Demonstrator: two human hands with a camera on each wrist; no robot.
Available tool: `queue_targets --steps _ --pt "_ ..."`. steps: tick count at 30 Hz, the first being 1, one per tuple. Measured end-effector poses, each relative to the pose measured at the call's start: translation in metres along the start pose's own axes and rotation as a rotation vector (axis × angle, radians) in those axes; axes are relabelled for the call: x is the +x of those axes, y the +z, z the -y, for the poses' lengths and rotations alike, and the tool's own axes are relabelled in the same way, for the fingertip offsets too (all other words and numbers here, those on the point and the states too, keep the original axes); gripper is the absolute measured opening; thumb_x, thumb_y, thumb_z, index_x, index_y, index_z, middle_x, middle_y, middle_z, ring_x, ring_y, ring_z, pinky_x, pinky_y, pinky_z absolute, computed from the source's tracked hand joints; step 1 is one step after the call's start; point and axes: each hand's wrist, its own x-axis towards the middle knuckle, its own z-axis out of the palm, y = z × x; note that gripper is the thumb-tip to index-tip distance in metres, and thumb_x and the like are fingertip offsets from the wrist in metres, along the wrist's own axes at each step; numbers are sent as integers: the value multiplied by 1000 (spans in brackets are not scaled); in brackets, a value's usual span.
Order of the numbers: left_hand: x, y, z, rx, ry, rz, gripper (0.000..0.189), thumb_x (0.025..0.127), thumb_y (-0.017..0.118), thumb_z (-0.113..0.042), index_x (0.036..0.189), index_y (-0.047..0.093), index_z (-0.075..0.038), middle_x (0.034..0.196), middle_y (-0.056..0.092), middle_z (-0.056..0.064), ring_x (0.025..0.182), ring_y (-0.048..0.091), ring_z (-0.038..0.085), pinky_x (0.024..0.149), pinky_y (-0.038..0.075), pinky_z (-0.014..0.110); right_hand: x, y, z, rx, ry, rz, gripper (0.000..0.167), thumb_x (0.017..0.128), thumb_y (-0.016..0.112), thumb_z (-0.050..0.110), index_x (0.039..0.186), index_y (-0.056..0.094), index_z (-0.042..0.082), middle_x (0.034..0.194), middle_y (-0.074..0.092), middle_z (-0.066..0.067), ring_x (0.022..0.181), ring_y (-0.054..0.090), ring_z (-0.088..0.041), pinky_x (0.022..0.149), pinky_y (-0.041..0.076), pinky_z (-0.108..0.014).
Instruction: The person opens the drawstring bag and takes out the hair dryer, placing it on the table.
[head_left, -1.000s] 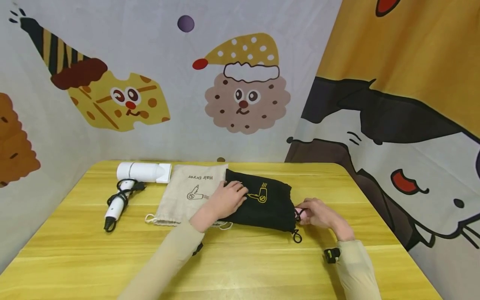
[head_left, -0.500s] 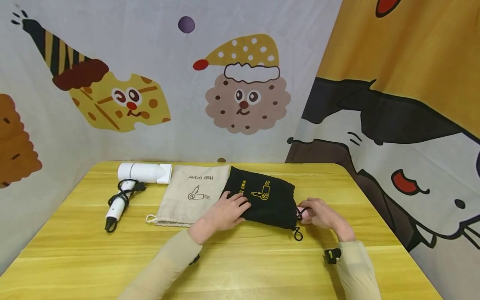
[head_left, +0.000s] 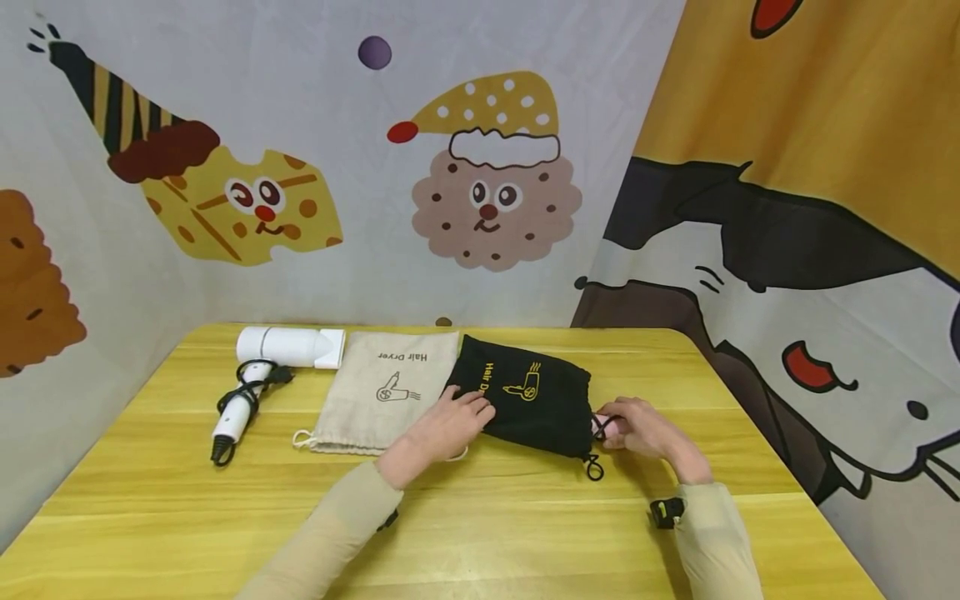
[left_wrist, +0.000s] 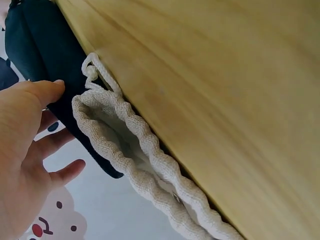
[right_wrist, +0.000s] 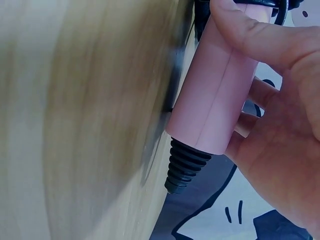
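A black drawstring pouch (head_left: 543,417) printed with a yellow dryer lies at a slant on the table. My left hand (head_left: 452,423) rests on its left end, fingers relaxed and covering part of the lettering. In the left wrist view, the thumb and fingers of the left hand (left_wrist: 30,150) are spread apart beside the dark cloth. From the pouch's right-hand mouth sticks the pink handle of a hair dryer (right_wrist: 215,95), black cord wound round it; the rest is hidden inside. My right hand (head_left: 637,427) grips this handle, with the thumb along its side.
A beige drawstring pouch (head_left: 367,400) marked "Hair Dryer" lies left of the black one; its gathered mouth (left_wrist: 145,165) gapes slightly. Farther left is a white hair dryer (head_left: 288,343) with its cord wrapped round the handle. A printed curtain (head_left: 495,292) hangs behind the table.
My left hand has slid down towards me on the black pouch, uncovering some yellow lettering. The pouch has shifted slightly right. My right hand has stayed at the handle.
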Motion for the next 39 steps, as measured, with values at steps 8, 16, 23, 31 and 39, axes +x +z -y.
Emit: queue_targets --steps 8,16,23,31,39 --pt "1 2 6 -38 -30 43 29 92 58 -10 119 56 -20 126 61 -4 125 54 17 101 45 46 -4 0 -4 -12 -33 -22 35 72 80 14 104 68 10 91 64 0 84 56 -15 77 48 -35" --pt "3 3 11 -66 -56 76 27 97 51 -12 121 55 -21 130 59 -3 128 51 18 102 44 47 -8 -1 -8 -35 -47 -20 33 72 79 14 103 68 10 92 65 0 85 56 -15 78 47 -36" --pt "4 5 16 -79 -69 36 21 96 53 -15 116 58 -21 126 62 -2 123 54 17 97 47 45 -11 -3 -10 -33 -54 -11 34 73 79 15 104 68 10 92 65 1 85 56 -14 78 48 -36" --pt "7 7 22 -122 -95 75 25 96 54 -12 119 57 -20 127 62 0 125 53 18 98 46 49 -14 -5 -11 -29 -56 -1 35 73 79 17 105 68 9 95 66 -1 87 57 -16 79 48 -38" --pt "10 8 26 -152 -126 114 32 92 59 -8 121 56 -20 127 61 0 125 53 19 100 44 48 -18 -6 -13 -9 -71 -5 34 72 80 18 103 68 10 93 65 1 84 56 -12 77 48 -34"
